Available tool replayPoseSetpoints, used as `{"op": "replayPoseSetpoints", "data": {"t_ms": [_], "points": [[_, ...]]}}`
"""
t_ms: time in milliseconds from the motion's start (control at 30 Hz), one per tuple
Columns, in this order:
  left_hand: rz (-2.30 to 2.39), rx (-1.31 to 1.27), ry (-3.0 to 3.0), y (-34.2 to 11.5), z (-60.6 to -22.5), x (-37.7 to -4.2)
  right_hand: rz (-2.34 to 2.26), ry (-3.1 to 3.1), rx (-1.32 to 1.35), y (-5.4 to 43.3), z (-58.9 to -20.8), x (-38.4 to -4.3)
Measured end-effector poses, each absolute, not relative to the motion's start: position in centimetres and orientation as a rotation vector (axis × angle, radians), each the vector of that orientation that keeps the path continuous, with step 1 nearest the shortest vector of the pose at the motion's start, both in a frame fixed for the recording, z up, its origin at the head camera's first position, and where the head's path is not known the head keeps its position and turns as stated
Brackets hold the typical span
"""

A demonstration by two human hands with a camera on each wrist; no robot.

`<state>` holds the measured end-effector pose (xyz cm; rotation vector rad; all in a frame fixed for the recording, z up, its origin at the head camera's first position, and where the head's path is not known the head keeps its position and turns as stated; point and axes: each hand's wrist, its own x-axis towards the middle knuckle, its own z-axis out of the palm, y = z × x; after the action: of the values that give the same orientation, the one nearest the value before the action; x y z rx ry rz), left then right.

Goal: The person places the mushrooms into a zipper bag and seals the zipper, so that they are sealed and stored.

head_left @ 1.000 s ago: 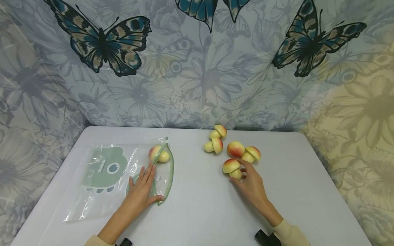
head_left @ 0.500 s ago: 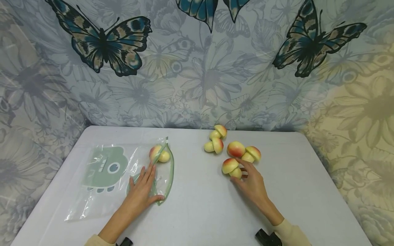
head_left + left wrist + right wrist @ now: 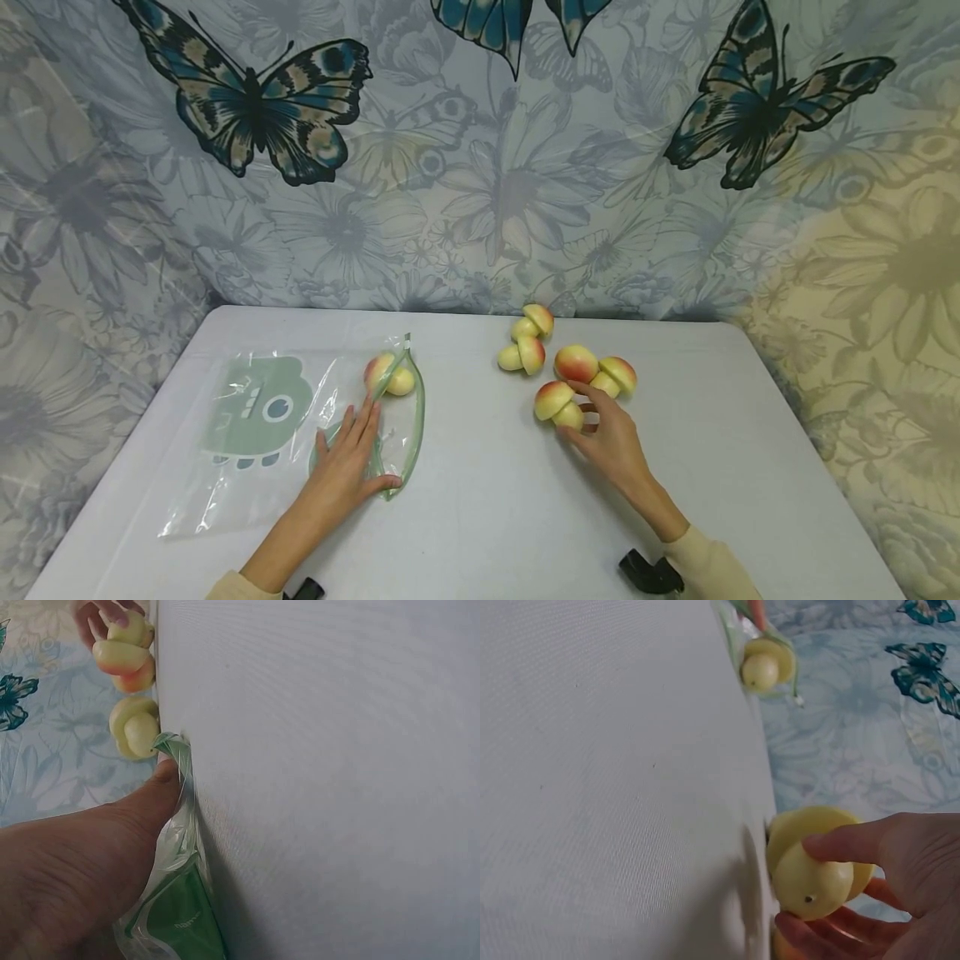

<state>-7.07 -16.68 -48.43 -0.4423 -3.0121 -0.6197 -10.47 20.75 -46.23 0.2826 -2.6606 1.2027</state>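
Note:
In the head view my right hand (image 3: 611,442) pinches a yellow toy mushroom (image 3: 553,402) with a reddish cap, thumb on one side and fingers on the other. The right wrist view shows the thumb against its rounded stem (image 3: 814,881). My left hand (image 3: 341,467) lies spread, fingers straight, on a clear zip bag (image 3: 217,500) with a green monster print. Its thumb (image 3: 161,787) presses near the bag's green-edged mouth, which gapes toward the right. Just inside that mouth sits another toy mushroom (image 3: 401,382).
Right beyond the held one, two mushrooms lie together, a red-capped one (image 3: 576,364) and a tilted one (image 3: 618,373). Farther back are two more, one (image 3: 531,356) in front of the other (image 3: 537,320). The white table (image 3: 480,517) meets a butterfly-patterned backdrop (image 3: 510,208).
My right hand has shifted slightly left with the mushroom, which has come a little away from the others. The left hand and the bag have stayed in place.

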Motion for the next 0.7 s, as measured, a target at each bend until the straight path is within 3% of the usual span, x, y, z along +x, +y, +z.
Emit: {"op": "replayPoseSetpoints", "data": {"t_ms": [700], "points": [[-0.542,-0.453,-3.015,-16.5,-48.4,-7.0,1.302,-2.620,0.383,18.4,-45.6,-12.0]]}}
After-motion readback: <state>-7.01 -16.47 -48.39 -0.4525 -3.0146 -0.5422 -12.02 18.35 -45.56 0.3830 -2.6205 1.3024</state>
